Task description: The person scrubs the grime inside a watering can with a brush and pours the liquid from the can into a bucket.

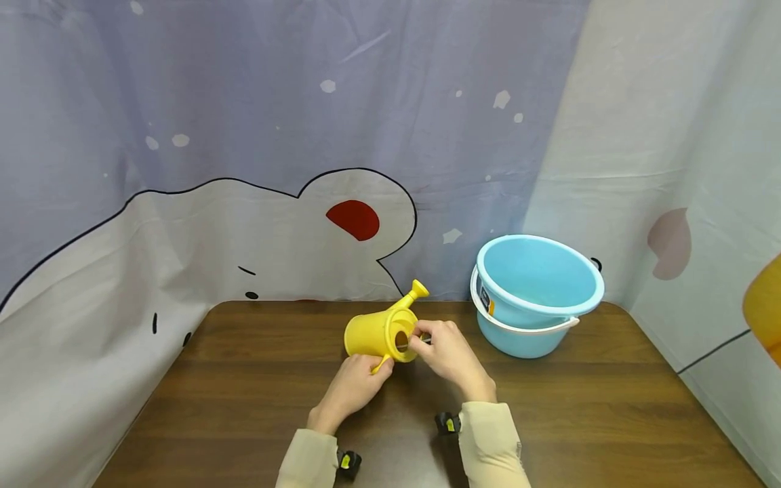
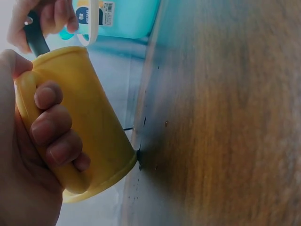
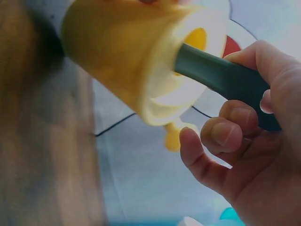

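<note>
A yellow watering can (image 1: 369, 333) is tipped over toward its side near the far edge of the table, with its mouth turned toward the right hand. My left hand (image 1: 354, 386) grips the can's handle, fingers curled through it in the left wrist view. My right hand (image 1: 451, 356) holds a dark green tool handle (image 3: 221, 75) with a hole near its end. The front of that tool reaches into the can's mouth, so its working end is hidden and I cannot tell its kind. The can's spout (image 1: 403, 298) points up and to the right.
A light blue bucket (image 1: 518, 342) with a white carrying handle (image 1: 531, 330) stands to the right, near the back of the brown wooden table (image 1: 244, 386). Several small drops lie on the wood in the left wrist view. A printed curtain (image 1: 244, 102) hangs behind.
</note>
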`<act>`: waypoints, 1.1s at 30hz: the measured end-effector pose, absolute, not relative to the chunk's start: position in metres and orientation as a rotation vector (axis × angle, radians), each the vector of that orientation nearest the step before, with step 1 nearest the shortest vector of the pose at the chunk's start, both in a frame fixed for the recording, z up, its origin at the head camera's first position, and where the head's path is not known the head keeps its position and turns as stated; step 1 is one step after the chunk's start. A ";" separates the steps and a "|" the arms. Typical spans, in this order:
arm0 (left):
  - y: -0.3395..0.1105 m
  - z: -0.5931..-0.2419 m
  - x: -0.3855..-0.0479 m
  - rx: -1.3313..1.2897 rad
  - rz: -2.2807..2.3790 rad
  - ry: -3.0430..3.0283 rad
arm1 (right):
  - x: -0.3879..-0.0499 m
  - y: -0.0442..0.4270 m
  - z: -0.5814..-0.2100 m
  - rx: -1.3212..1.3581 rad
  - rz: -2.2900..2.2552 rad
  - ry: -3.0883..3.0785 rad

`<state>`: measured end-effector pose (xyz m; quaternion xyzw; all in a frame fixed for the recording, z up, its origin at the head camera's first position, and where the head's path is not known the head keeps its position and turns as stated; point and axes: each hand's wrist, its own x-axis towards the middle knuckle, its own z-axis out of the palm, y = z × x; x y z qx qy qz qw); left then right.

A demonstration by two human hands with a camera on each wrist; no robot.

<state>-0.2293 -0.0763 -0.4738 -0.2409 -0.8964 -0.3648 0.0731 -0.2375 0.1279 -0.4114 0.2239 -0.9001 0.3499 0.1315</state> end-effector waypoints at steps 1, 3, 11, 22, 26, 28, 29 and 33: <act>-0.076 -0.474 -0.229 -0.721 -1.099 -2.693 | -0.236 0.129 -0.409 0.652 1.009 -2.609; -0.076 -0.474 -0.229 -0.712 -1.105 -2.699 | -0.233 0.131 -0.404 0.649 0.996 -2.606; -0.077 -0.475 -0.229 -0.692 -1.103 -2.714 | -0.228 0.133 -0.394 0.629 0.950 -2.587; -0.075 -0.475 -0.229 -0.706 -1.078 -2.714 | -0.239 0.126 -0.416 0.608 1.032 -2.573; -0.074 -0.475 -0.227 -0.716 -1.063 -2.713 | -0.242 0.122 -0.425 0.617 1.040 -2.590; -0.074 -0.475 -0.227 -0.718 -1.050 -2.708 | -0.243 0.120 -0.428 0.622 1.039 -2.588; -0.073 -0.475 -0.227 -0.716 -1.046 -2.703 | -0.243 0.120 -0.429 0.625 1.040 -2.583; -0.073 -0.475 -0.227 -0.711 -1.034 -2.690 | -0.245 0.119 -0.430 0.626 1.046 -2.570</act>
